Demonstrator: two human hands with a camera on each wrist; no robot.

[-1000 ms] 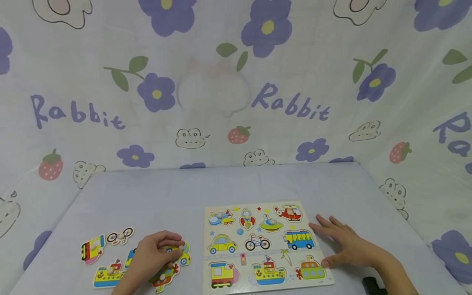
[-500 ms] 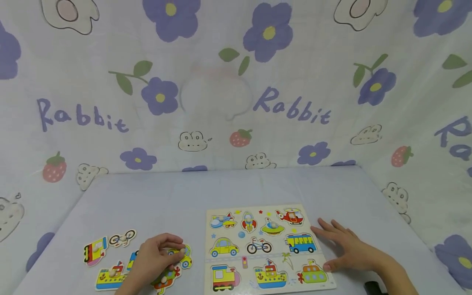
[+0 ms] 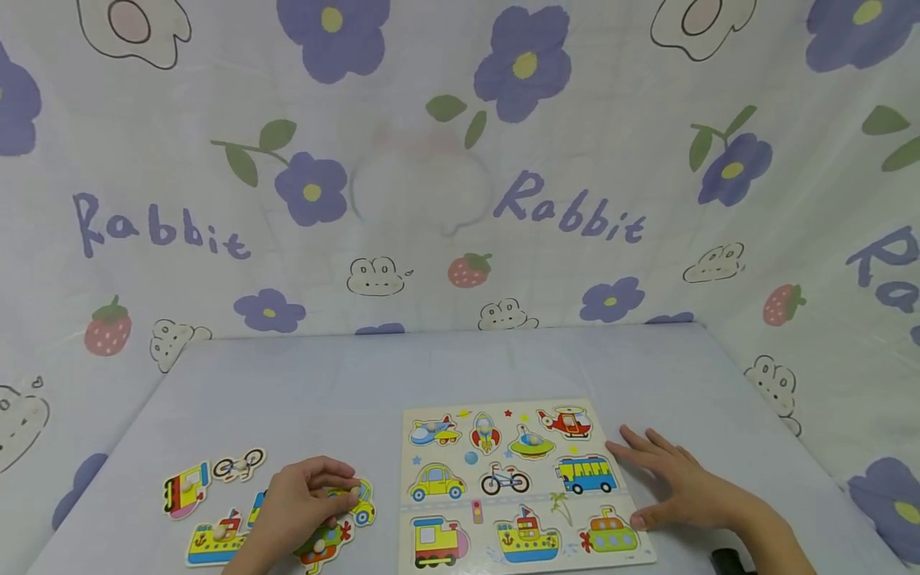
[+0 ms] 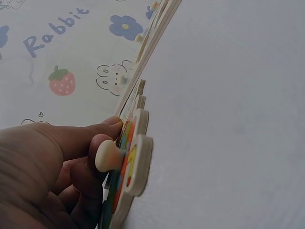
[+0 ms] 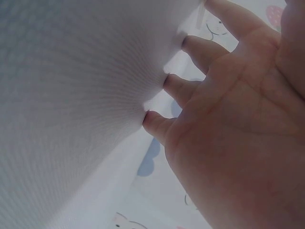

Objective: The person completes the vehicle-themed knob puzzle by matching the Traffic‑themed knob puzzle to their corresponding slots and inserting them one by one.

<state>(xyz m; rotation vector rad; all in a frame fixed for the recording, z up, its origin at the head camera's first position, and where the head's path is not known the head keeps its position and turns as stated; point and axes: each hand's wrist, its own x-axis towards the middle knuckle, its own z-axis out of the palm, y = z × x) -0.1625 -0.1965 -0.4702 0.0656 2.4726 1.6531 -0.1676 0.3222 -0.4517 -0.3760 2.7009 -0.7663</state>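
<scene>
At the left of the head view, my left hand (image 3: 305, 499) pinches the knob of a yellow car puzzle piece (image 3: 366, 505) with thumb and forefinger. The submarine piece (image 3: 321, 549) lies partly under that hand; its pale knob (image 4: 108, 156) shows large in the left wrist view. My right hand (image 3: 679, 483) has its fingers spread, with thumb and fingertips at the right edge of the puzzle board (image 3: 467, 559). In the right wrist view, the right fingertips (image 5: 155, 120) press the pale cloth. The board bears a plane, rocket, saucer and helicopter with knobs; its other pictures show no knobs.
Left of my left hand lie a train piece (image 3: 185, 490), a bicycle piece (image 3: 239, 465) and a ship piece (image 3: 216, 541). A bus piece (image 3: 256, 509) is mostly covered by the hand. A black object (image 3: 727, 561) sits beside the right forearm. Printed cloth hangs behind.
The head view has shifted slightly, so everything sits a little lower in it. Both hands keep their places, the left still at the car piece and the right at the board's edge.
</scene>
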